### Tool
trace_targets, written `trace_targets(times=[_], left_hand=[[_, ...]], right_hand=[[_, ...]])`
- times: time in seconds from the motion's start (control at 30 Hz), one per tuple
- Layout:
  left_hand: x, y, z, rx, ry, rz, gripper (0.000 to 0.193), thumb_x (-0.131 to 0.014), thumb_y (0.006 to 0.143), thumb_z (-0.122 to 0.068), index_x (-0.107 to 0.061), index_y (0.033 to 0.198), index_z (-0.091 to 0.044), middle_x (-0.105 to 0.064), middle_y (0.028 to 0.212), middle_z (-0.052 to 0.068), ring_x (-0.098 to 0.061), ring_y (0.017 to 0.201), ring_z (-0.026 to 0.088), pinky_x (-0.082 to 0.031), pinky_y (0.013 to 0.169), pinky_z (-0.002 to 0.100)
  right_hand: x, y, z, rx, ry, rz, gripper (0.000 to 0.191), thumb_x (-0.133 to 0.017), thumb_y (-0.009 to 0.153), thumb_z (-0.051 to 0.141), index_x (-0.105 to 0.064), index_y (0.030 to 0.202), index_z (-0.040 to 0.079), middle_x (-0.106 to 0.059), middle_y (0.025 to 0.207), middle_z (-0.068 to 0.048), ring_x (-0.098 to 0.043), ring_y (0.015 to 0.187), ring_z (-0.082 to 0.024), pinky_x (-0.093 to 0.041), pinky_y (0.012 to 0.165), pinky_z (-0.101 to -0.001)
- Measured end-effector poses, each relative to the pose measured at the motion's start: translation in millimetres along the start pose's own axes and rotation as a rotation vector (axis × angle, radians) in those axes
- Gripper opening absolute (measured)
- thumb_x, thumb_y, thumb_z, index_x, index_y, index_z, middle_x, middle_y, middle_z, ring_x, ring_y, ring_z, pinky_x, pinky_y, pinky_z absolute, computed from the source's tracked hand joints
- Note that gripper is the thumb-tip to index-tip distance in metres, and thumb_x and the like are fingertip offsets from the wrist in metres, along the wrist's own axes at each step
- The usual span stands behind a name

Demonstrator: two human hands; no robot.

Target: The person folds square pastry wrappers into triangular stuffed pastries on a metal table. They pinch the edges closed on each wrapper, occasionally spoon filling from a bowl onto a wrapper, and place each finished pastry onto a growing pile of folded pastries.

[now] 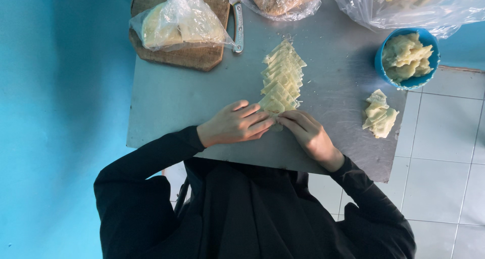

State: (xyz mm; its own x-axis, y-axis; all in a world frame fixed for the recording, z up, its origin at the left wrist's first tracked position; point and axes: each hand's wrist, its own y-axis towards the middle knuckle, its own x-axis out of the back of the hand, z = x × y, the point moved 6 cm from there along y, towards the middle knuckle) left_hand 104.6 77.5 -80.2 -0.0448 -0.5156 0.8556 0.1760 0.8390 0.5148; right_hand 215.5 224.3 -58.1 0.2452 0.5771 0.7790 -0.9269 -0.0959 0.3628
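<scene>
Dough squares lie overlapped in a row on your grey table; your left hand and right hand pinch the nearest piece, fingers curled around it; blue bowl stands well apart.

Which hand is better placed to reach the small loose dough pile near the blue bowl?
Probably the right hand: the pile lies on its side; the left hand sits across the dough row.

Overlapping row of pale dough wrappers
</scene>
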Motion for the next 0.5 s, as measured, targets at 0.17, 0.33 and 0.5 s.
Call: trace_targets(times=[0.17,0.33,0.5], left_hand=[[-5,0,2,-0.001,0.012,0.033,0.03,-0.071,0.098,-0.034,-0.076,0.121,-0.017,-0.069,0.126,-0.005,-0.059,0.118,0.018,-0.042,0.1,0.033],[-7,-2,6,0.002,-0.015,0.072,0.03,-0.072,0.097,-0.033,-0.076,0.121,-0.016,-0.069,0.127,-0.006,-0.059,0.118,0.017,-0.042,0.1,0.034],[-10,0,7,-0.005,-0.035,0.08,0.031,-0.073,0.094,-0.035,-0.076,0.119,-0.016,-0.069,0.127,-0.005,-0.059,0.118,0.019,-0.043,0.1,0.036]], right_hand=[[-2,-1,-5,-0.009,0.0,0.014,0.037,-0.069,0.085,-0.002,-0.068,0.122,-0.001,-0.065,0.125,-0.012,-0.069,0.116,-0.029,-0.06,0.098,-0.0372],[6,-2,-8,0.047,-0.011,0.147,0.047,-0.068,0.084,-0.003,-0.071,0.129,0.01,-0.06,0.127,-0.013,-0.064,0.118,-0.028,-0.058,0.098,-0.0372],[7,0,-11,0.132,-0.092,0.247,0.046,-0.068,0.079,0.003,-0.07,0.125,0.008,-0.061,0.128,-0.011,-0.063,0.121,-0.03,-0.058,0.097,-0.0394]])
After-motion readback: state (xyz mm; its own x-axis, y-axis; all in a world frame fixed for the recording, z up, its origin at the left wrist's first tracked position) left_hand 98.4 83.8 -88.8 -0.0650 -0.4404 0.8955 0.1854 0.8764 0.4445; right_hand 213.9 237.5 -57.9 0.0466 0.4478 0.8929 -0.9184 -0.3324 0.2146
